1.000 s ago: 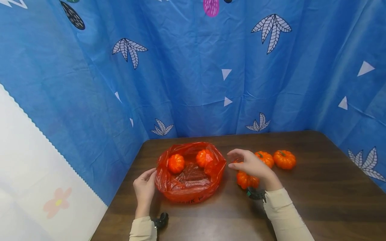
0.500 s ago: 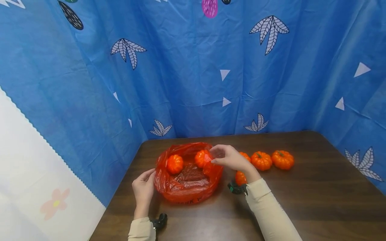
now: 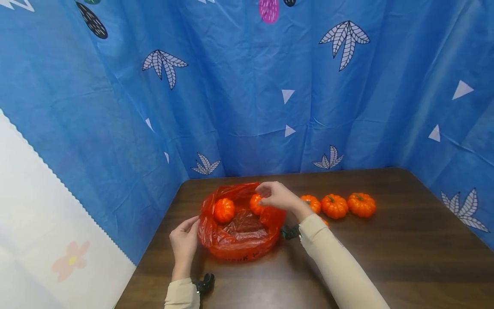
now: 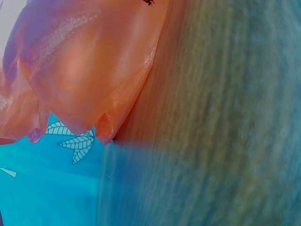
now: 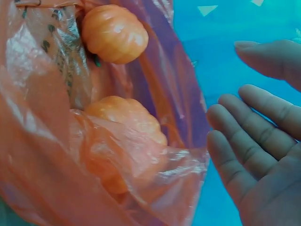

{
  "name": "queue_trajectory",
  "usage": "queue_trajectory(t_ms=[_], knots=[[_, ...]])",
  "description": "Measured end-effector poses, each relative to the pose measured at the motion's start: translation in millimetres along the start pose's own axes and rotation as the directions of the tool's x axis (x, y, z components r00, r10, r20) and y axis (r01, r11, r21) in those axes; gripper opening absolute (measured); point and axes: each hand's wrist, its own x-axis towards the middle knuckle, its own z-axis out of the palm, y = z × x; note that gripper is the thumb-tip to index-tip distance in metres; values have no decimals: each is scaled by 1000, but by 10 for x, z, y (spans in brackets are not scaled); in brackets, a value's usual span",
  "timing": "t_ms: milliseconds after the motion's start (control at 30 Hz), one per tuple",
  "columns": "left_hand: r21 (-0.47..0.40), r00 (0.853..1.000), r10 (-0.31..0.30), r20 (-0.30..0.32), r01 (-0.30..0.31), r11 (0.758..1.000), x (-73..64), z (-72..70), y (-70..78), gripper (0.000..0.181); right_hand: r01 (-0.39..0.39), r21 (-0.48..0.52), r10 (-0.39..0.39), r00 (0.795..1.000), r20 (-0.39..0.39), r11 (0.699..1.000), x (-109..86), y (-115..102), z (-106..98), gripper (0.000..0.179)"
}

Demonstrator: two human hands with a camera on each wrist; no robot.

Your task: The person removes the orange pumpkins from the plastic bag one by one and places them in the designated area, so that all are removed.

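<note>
A red plastic bag [image 3: 243, 249] stands open-mouthed on the table, and its thin film also fills much of the left wrist view. Inside lie two small orange pumpkins, one on the left [image 3: 224, 210] and one on the right [image 3: 255, 204]. My left hand [image 3: 184, 240] pinches the bag's left rim between thumb and fingers. Over the right rim hovers my right hand [image 3: 278, 196], partly covering the right pumpkin. In the right wrist view its fingers [image 5: 256, 127] are loosely bent, the thumb stands apart, and nothing is held.
To the right of the bag, more pumpkins sit in a row: one near my right wrist [image 3: 311, 203], a middle one [image 3: 335, 206] and a far one [image 3: 362, 205]. Another is mostly hidden behind the right sleeve. A blue curtain [image 3: 251, 107] hangs behind the brown table [image 3: 405, 249].
My right hand has moved left from beside the loose pumpkins to over the bag's right rim. The left hand stays at the left rim. The pumpkins in the bag look unmoved.
</note>
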Motion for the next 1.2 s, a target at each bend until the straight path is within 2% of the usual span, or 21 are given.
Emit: queue_trajectory(t_ms=[200,600,900,1200], knots=[[-19,1000,8,-14,-8,1000,5,19,0,15,-13,-4,12,999,-35,1000,120,126,105,43],[-6,1000,-1,-17,1,1000,13,13,4,14,-113,-87,103,989,-108,990,220,351,241,63],[-11,1000,1,-20,-2,1000,29,8,33,15,-132,-106,117,983,-142,986,223,426,240,64],[-10,1000,-25,-17,25,1000,10,2,78,18,-142,-92,122,974,-188,986,225,446,278,51]])
